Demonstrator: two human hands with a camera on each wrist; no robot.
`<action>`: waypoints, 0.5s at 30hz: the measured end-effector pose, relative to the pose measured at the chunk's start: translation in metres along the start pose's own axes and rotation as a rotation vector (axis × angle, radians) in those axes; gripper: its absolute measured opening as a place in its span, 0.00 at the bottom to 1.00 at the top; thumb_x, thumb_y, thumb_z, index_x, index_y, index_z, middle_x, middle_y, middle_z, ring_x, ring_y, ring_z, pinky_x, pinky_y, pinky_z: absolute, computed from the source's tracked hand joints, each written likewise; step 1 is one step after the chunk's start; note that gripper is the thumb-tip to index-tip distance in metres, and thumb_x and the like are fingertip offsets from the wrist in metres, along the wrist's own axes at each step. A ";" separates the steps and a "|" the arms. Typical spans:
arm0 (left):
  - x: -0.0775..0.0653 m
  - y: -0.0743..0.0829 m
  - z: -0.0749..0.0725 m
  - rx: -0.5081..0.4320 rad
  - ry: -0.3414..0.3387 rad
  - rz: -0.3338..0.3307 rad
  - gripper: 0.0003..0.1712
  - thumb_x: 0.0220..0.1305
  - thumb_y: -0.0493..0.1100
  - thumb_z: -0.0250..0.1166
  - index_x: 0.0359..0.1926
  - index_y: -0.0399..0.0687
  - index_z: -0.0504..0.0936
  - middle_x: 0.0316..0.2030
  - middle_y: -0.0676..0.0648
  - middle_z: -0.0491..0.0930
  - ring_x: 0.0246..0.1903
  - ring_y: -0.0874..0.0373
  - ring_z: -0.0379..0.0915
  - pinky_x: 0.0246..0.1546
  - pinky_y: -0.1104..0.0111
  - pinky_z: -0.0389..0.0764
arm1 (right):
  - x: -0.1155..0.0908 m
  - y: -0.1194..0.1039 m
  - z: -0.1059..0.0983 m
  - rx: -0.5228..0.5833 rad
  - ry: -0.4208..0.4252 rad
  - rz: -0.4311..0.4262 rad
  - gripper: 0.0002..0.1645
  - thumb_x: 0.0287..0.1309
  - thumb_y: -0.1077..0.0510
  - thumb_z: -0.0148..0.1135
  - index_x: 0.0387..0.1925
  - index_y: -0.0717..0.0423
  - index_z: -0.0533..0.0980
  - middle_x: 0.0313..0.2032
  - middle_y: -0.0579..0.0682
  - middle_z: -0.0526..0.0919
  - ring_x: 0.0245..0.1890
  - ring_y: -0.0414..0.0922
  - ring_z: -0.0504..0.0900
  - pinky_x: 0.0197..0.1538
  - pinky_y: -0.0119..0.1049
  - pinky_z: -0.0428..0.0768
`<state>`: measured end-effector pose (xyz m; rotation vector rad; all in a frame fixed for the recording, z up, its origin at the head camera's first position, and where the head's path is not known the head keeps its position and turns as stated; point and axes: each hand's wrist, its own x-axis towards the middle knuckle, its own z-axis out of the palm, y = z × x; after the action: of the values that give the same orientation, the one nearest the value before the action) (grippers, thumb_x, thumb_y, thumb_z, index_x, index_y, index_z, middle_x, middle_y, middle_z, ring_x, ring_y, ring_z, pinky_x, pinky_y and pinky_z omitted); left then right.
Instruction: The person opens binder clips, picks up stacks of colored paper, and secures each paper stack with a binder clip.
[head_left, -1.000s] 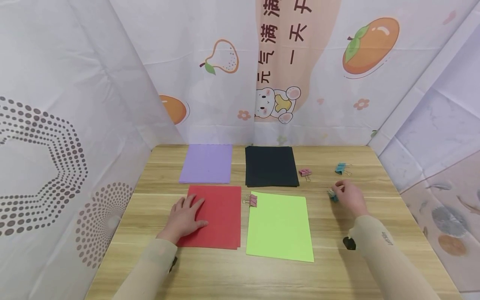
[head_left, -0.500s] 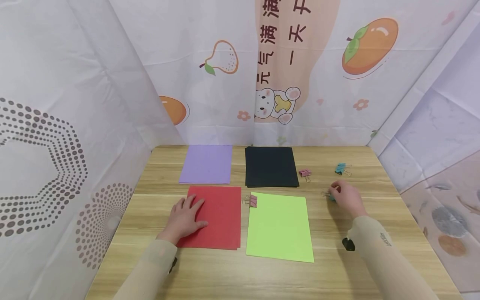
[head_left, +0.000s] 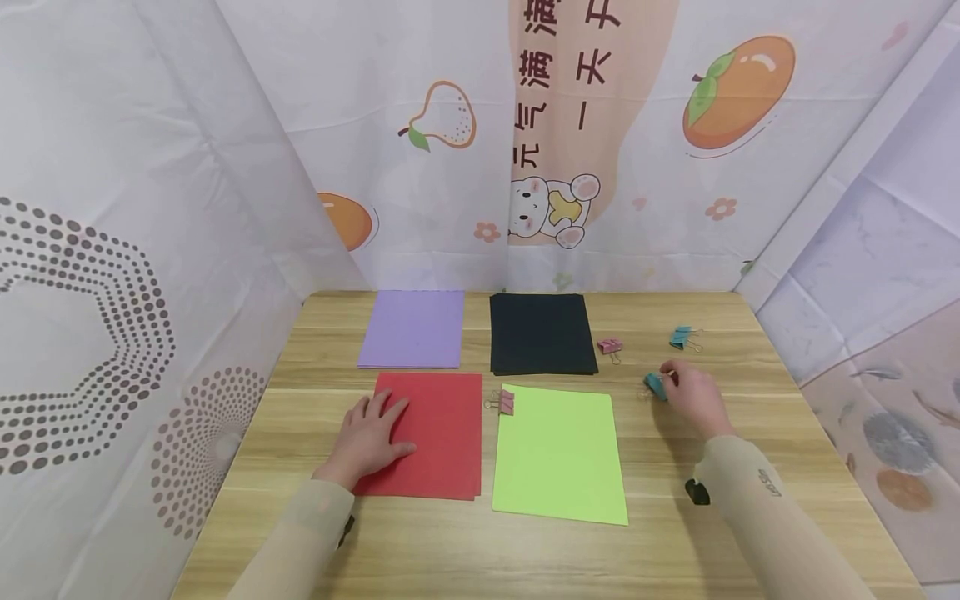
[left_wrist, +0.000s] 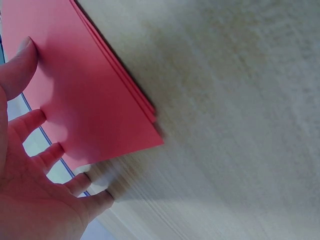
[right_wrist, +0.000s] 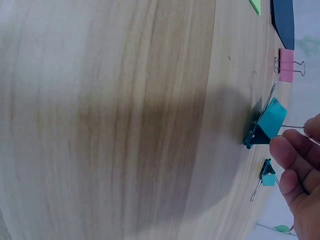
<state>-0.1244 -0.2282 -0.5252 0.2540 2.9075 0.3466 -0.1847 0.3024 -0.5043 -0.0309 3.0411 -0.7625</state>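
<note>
With its fingers spread, my left hand (head_left: 370, 439) rests on the left side of a stack of red paper (head_left: 446, 433). In the left wrist view several sheets fan slightly along the edge of the red stack (left_wrist: 85, 95). My right hand (head_left: 696, 398) pinches a teal binder clip (head_left: 656, 386) by one wire handle. Seen from the right wrist, that teal clip (right_wrist: 272, 119) hangs beside the fingertips of my hand (right_wrist: 300, 165), its other wire handle swung out. Whether it touches the table cannot be told.
A pink binder clip (head_left: 507, 402) lies at the corner of the lime-green paper (head_left: 561, 457). Behind are purple paper (head_left: 416, 327) and black paper (head_left: 542, 333). Another pink clip (head_left: 611, 345) and another teal clip (head_left: 681, 337) lie at the back right. Curtains surround the wooden table (head_left: 525, 560).
The teal clip in my right hand has turned and shifted left, its body now left of the fingertips. My right hand moved slightly left. The left hand stays where it was.
</note>
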 end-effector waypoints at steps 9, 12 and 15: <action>0.001 0.000 0.000 0.003 0.006 0.005 0.48 0.49 0.62 0.68 0.68 0.53 0.62 0.67 0.39 0.52 0.63 0.31 0.44 0.60 0.40 0.49 | -0.004 0.003 0.000 0.040 0.045 -0.008 0.11 0.63 0.64 0.49 0.44 0.66 0.72 0.37 0.63 0.78 0.33 0.53 0.77 0.35 0.47 0.76; 0.000 0.000 0.000 0.006 0.011 0.007 0.48 0.49 0.62 0.68 0.68 0.53 0.62 0.67 0.39 0.52 0.63 0.31 0.44 0.60 0.40 0.49 | -0.005 0.002 -0.001 0.055 0.066 -0.002 0.09 0.63 0.64 0.49 0.42 0.65 0.72 0.37 0.64 0.78 0.33 0.54 0.78 0.34 0.47 0.77; 0.000 0.001 0.000 0.003 0.012 0.006 0.48 0.49 0.62 0.68 0.68 0.53 0.62 0.67 0.39 0.52 0.63 0.31 0.44 0.60 0.40 0.49 | -0.006 0.002 -0.001 0.081 0.077 0.014 0.07 0.64 0.64 0.50 0.40 0.65 0.71 0.38 0.65 0.79 0.33 0.54 0.79 0.33 0.47 0.77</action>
<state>-0.1242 -0.2277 -0.5250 0.2616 2.9195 0.3459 -0.1791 0.3047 -0.5047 0.0202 3.0754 -0.9058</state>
